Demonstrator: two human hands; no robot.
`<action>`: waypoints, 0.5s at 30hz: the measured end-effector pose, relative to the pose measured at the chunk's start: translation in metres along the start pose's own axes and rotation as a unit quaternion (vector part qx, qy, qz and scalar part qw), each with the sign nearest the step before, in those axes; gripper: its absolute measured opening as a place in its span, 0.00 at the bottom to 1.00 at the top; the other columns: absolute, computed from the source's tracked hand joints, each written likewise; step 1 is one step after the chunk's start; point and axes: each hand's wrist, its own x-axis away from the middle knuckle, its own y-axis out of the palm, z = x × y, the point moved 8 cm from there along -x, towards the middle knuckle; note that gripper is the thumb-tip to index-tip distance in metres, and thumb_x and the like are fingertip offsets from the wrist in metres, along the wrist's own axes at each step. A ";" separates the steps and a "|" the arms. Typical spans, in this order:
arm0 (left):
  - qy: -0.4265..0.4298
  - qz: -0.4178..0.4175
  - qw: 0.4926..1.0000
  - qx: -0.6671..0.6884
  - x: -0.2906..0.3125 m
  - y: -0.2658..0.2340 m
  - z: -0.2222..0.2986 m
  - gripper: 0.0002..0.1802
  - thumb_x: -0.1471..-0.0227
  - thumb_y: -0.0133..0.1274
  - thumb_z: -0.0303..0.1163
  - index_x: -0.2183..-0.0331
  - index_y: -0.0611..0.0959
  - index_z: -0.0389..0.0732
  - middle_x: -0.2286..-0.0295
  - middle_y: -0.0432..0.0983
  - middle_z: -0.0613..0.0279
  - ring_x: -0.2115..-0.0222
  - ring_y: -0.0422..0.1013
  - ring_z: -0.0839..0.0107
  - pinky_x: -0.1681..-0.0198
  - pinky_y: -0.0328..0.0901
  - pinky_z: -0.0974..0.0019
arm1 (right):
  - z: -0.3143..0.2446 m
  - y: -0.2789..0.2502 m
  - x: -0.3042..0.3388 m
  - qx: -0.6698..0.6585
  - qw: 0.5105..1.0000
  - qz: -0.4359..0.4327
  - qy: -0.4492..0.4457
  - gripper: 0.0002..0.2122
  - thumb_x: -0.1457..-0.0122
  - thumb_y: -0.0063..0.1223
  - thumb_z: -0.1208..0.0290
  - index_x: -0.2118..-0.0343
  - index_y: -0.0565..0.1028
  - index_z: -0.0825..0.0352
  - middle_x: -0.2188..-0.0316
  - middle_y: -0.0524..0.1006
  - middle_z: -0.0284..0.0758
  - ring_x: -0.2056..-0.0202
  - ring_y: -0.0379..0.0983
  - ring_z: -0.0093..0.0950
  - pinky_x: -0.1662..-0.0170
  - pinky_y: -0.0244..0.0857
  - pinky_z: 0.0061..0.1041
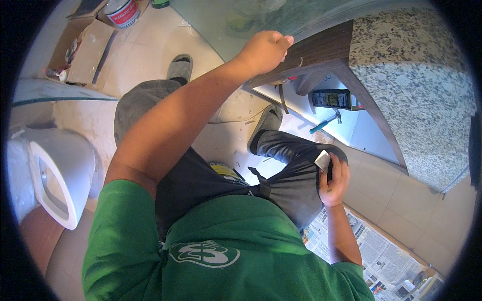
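My left hand (266,52) is stretched far forward with its fingers curled closed, right by the dark wooden edge (321,49) of a cabinet. Whatever may be between those fingers is hidden. Over my right knee, my right hand (335,184) pinches a small whitish flat piece (322,160) between thumb and fingers. Its material is unclear. Inside the open cabinet lie a hammer (325,123) with a teal handle and a dark printed container (331,99).
Speckled granite (411,95) covers the cabinet's right side. A glass sheet (221,22) stands beyond my left hand. At left are a white toilet (75,165) and a cardboard box (93,52), with a paint tub (122,12) behind. Newspaper (371,246) lies at lower right.
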 end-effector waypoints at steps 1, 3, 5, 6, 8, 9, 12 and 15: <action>0.022 0.011 0.999 -0.020 0.001 0.001 0.001 0.15 0.38 0.54 0.39 0.67 0.82 0.36 0.73 0.78 0.62 0.69 0.76 0.73 0.61 0.70 0.66 | 0.001 0.000 0.000 0.000 1.000 0.001 -0.001 0.26 0.52 0.57 0.73 0.46 0.74 0.67 0.61 0.74 0.47 0.59 0.70 0.49 0.54 0.63 0.43; 0.053 0.022 0.998 -0.026 0.005 0.002 0.007 0.11 0.40 0.56 0.34 0.65 0.83 0.36 0.71 0.79 0.61 0.67 0.76 0.73 0.60 0.71 0.66 | 0.003 0.001 0.001 -0.002 1.000 0.002 -0.003 0.26 0.52 0.56 0.73 0.45 0.74 0.67 0.61 0.74 0.47 0.59 0.70 0.49 0.53 0.63 0.43; 0.074 0.023 0.997 0.004 0.009 0.005 0.010 0.08 0.43 0.58 0.29 0.63 0.84 0.36 0.69 0.81 0.61 0.66 0.76 0.73 0.59 0.71 0.67 | 0.003 0.001 0.002 0.002 1.000 0.005 -0.004 0.26 0.52 0.56 0.73 0.45 0.74 0.67 0.61 0.74 0.47 0.59 0.70 0.49 0.53 0.63 0.43; 0.074 0.006 0.997 0.004 0.009 0.007 0.010 0.08 0.43 0.58 0.29 0.62 0.84 0.36 0.68 0.81 0.61 0.66 0.76 0.73 0.59 0.70 0.67 | 0.002 0.001 0.002 0.004 1.000 0.006 -0.005 0.26 0.52 0.56 0.73 0.46 0.74 0.67 0.61 0.74 0.47 0.59 0.70 0.49 0.53 0.63 0.43; 0.071 -0.028 0.997 0.003 0.008 0.010 0.010 0.08 0.44 0.58 0.27 0.62 0.85 0.36 0.66 0.82 0.61 0.65 0.76 0.74 0.58 0.70 0.68 | 0.002 0.000 0.001 0.001 1.000 0.005 -0.005 0.26 0.53 0.56 0.73 0.46 0.74 0.67 0.61 0.74 0.47 0.59 0.70 0.49 0.53 0.63 0.44; 0.073 -0.041 0.996 -0.008 0.009 0.011 0.010 0.08 0.45 0.59 0.27 0.62 0.85 0.37 0.66 0.82 0.61 0.65 0.76 0.74 0.58 0.70 0.68 | 0.001 0.000 0.001 0.000 1.000 0.003 -0.005 0.26 0.53 0.56 0.73 0.46 0.74 0.67 0.61 0.74 0.47 0.59 0.70 0.49 0.53 0.63 0.44; 0.092 -0.076 0.992 -0.031 0.013 0.015 0.013 0.08 0.45 0.59 0.28 0.62 0.86 0.38 0.67 0.81 0.61 0.66 0.76 0.74 0.59 0.70 0.69 | 0.000 -0.001 0.001 -0.007 1.000 -0.002 0.006 0.27 0.53 0.56 0.73 0.46 0.74 0.67 0.60 0.74 0.47 0.59 0.70 0.49 0.53 0.64 0.43; 0.113 -0.100 0.988 -0.033 0.018 0.022 0.022 0.09 0.44 0.61 0.33 0.63 0.86 0.39 0.69 0.81 0.62 0.67 0.75 0.74 0.61 0.69 0.69 | -0.001 -0.003 0.001 -0.006 1.000 0.002 0.011 0.27 0.54 0.57 0.74 0.46 0.74 0.67 0.60 0.74 0.47 0.59 0.70 0.49 0.53 0.64 0.44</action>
